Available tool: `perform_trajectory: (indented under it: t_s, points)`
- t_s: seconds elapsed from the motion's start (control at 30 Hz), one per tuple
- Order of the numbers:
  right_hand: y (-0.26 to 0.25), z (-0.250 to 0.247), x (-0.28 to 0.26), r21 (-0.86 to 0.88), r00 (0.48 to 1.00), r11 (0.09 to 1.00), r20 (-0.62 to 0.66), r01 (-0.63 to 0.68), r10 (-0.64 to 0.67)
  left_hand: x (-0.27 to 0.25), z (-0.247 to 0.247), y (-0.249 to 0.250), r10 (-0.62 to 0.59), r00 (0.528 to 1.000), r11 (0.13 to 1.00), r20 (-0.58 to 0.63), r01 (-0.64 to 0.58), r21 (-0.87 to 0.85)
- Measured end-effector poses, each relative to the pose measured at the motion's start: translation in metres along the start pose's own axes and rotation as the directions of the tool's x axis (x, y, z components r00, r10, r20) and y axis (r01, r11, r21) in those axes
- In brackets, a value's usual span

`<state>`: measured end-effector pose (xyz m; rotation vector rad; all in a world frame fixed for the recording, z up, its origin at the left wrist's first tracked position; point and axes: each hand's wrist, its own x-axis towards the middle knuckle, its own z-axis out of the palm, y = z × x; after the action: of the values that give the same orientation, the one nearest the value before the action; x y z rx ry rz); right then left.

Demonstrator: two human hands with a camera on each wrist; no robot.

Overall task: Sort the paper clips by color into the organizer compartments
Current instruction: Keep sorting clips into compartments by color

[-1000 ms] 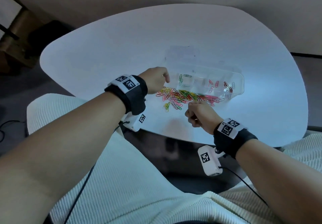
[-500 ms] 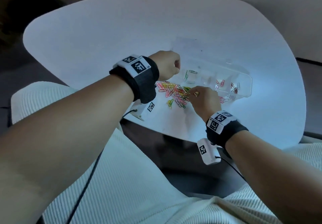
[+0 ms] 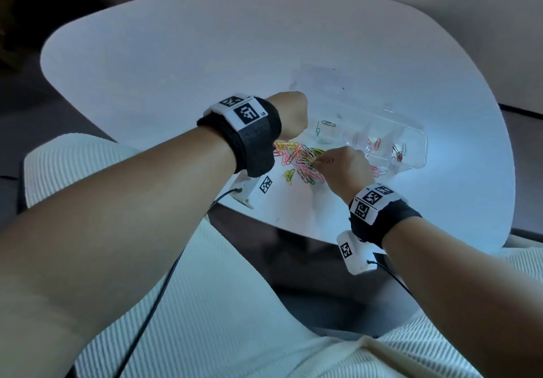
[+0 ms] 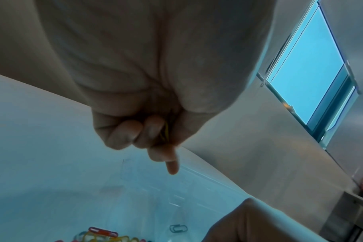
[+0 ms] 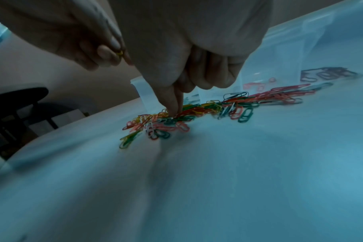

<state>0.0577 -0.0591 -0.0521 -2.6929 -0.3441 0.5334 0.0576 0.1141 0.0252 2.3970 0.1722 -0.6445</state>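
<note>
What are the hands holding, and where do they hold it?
The left hand holds yellow paper clips tucked between its curled fingers and thumb. The right hand holds nothing clearly; its fingertips press into the clip pile.

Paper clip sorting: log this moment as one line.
left hand: holds yellow clips | right hand: fingers in loose pile | organizer: partly filled

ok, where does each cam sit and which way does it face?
Head: on the head, looking down at table, organizer, clips; both forearms, hands.
Left wrist: under left hand, facing wall, window; curled fingers grip yellow clips.
Right wrist: under right hand, low across table; fingers in clips.
Shared: the clips.
</note>
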Motion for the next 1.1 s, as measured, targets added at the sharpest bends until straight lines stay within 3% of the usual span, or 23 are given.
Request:
perform_trajectory:
  t_s: [0.17, 0.27, 0.4, 0.5, 0.57, 0.63, 0.73, 0.83, 1.0, 1.1]
  points:
    - [0.01, -0.005, -0.012, 0.222, 0.996, 0.973, -0.061, -0.057, 0.072, 0.0, 0.0, -0.002, 0.059, 0.996, 0.992, -0.074, -0.066, -0.103]
    - [0.015, -0.008, -0.019, 0.42, 0.993, 0.903, -0.034, -0.089, 0.114, 0.0, 0.001, -0.001, 0.076, 0.988, 0.975, -0.137, -0.103, -0.199]
    - [0.014, -0.016, -0.024, 0.69, 0.974, 0.689, 0.141, -0.224, 0.176, 0.003, -0.001, 0.002, 0.053, 0.975, 0.958, -0.214, -0.11, -0.264]
    - [0.008, -0.022, -0.022, 0.867, 0.943, 0.37, 0.307, -0.333, 0.129, 0.01, -0.006, 0.004, -0.001, 0.965, 0.958, -0.263, -0.075, -0.276]
    - [0.0, -0.029, -0.02, 0.904, 0.921, 0.18, 0.387, -0.388, 0.042, 0.016, -0.012, 0.004, -0.042, 0.958, 0.961, -0.285, -0.039, -0.273]
    - [-0.009, -0.038, -0.019, 0.902, 0.904, 0.088, 0.426, -0.422, -0.031, 0.02, -0.015, 0.005, -0.065, 0.962, 0.969, -0.265, -0.002, -0.245]
    - [-0.022, -0.047, -0.009, 0.889, 0.887, 0.012, 0.457, -0.457, -0.064, 0.021, -0.016, 0.008, -0.044, 0.979, 0.988, -0.199, 0.014, -0.151]
    - [-0.036, -0.052, 0.001, 0.893, 0.894, -0.038, 0.447, -0.448, -0.017, 0.02, -0.016, 0.005, -0.036, 0.984, 0.996, -0.172, 0.022, -0.084]
    - [-0.051, -0.054, 0.015, 0.905, 0.908, -0.173, 0.408, -0.389, 0.097, 0.019, -0.02, -0.003, -0.05, 0.973, 0.995, -0.224, 0.03, -0.094]
    - [-0.056, -0.052, 0.023, 0.917, 0.912, -0.21, 0.376, -0.34, 0.167, 0.019, -0.019, -0.004, -0.049, 0.967, 0.993, -0.25, 0.021, -0.112]
